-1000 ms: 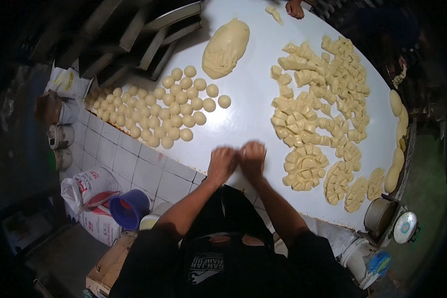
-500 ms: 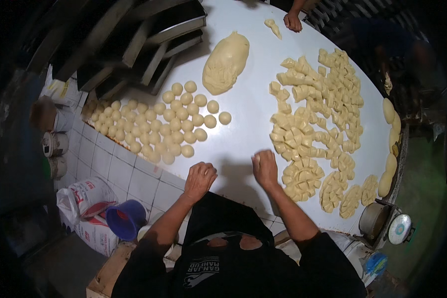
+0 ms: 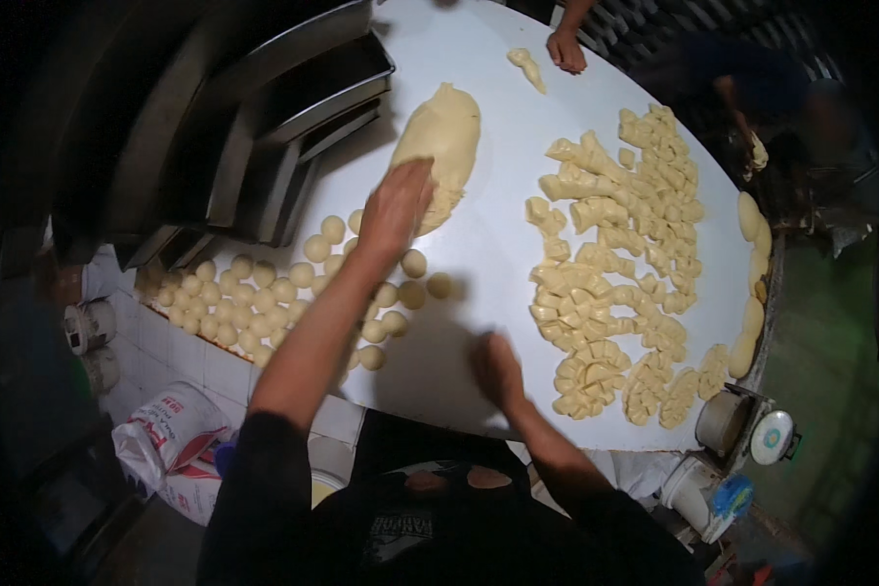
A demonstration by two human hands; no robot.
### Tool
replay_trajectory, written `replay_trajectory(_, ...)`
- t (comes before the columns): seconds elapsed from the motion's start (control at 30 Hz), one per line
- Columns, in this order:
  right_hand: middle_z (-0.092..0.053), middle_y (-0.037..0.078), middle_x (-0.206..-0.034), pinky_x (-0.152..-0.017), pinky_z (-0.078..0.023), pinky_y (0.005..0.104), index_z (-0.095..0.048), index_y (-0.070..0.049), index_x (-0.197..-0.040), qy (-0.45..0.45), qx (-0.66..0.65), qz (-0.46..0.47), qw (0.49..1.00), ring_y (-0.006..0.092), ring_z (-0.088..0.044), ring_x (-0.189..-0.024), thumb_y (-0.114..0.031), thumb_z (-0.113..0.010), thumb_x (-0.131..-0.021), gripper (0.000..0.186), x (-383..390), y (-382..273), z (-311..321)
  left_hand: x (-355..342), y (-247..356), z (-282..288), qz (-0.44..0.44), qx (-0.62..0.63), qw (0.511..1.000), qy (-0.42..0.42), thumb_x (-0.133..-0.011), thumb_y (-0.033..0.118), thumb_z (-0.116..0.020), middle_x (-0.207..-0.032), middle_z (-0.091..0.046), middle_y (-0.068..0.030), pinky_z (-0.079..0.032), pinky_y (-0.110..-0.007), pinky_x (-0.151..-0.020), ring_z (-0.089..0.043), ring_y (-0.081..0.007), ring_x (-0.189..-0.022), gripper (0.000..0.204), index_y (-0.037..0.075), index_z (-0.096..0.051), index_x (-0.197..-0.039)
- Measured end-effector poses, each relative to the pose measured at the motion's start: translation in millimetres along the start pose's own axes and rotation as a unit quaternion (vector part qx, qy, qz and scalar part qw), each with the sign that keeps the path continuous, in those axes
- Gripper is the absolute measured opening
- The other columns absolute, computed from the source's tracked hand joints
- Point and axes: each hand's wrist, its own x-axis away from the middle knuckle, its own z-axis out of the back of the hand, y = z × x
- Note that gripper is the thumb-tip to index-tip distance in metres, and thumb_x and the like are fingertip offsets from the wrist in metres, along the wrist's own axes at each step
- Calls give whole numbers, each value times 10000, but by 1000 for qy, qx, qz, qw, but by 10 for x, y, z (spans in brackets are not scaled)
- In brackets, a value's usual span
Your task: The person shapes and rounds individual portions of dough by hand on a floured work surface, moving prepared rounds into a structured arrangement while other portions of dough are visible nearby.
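My left hand (image 3: 397, 205) is stretched out over the near left edge of a large smooth lump of dough (image 3: 444, 137); the back of the hand hides its fingertips, so whether they grip the dough cannot be told. Below it, round dough balls (image 3: 262, 299) cover the left part of the white table, some hidden by my forearm. My right hand (image 3: 498, 371) is low over the table near the front edge, its fingers curled in and smeared by motion. Whatever it may hold is hidden. Many cut dough pieces (image 3: 586, 303) lie to its right, in strips and fanned clusters.
Dark metal pans (image 3: 293, 117) are stacked at the back left. Another person's hand (image 3: 566, 51) rests at the far edge near a small dough scrap (image 3: 527, 68). Long dough rolls (image 3: 748, 337) line the right rim, beside a pot (image 3: 723, 422). A white sack (image 3: 174, 430) stands lower left.
My left hand has moved from the table's front edge up and forward to the large dough lump. My right hand has shifted slightly left and nearer. The view has tilted a little.
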Motion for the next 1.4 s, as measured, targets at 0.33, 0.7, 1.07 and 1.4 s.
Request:
replay_trajectory(0.33, -662, 117, -1045, -1004, -462, 535, -692, -81, -980, 105, 30, 26, 994, 336, -620, -1060, -263, -829, -844, 265, 555, -27, -794, 3062, 490, -445, -21, -110, 901, -419, -969, 235, -657, -959, -664, -110, -547, -488, -796, -684, -333, -954, 166, 94, -684, -1053)
replay_trajectory(0.7, -642, 156, -990, -812, -457, 514, -633, -76, -834, 148, -62, 130, 978, 367, -597, -944, -225, -838, -866, 255, 749, 411, -413, 3382, 732, -458, -69, -15, 970, -233, -900, 218, -782, -1083, -648, -127, -477, -504, -926, -613, -348, -1059, 187, 91, -697, -1009)
replay_trajectory(1.07, -659, 259, -1267, -1031, -507, 528, -614, -2, -1310, 72, -105, 98, 987, 457, -634, -1191, -117, -708, -948, 391, 925, 517, 3, 3500, 550, -317, 23, 75, 967, -241, -887, 172, -762, -1180, -677, -150, -509, -478, -954, -629, -371, -1128, 283, 66, -710, -1145)
replay_trajectory(1.4, -629, 245, -1197, -999, -477, 526, -602, 53, -1203, 151, -135, -10, 979, 449, -586, -1115, -250, -747, -963, 413, -1325, -182, 216, 2753, 851, -490, -30, 6, 980, -198, -900, 159, -761, -1240, -671, -179, -527, -472, -965, -643, -371, -1117, 376, 38, -677, -1246)
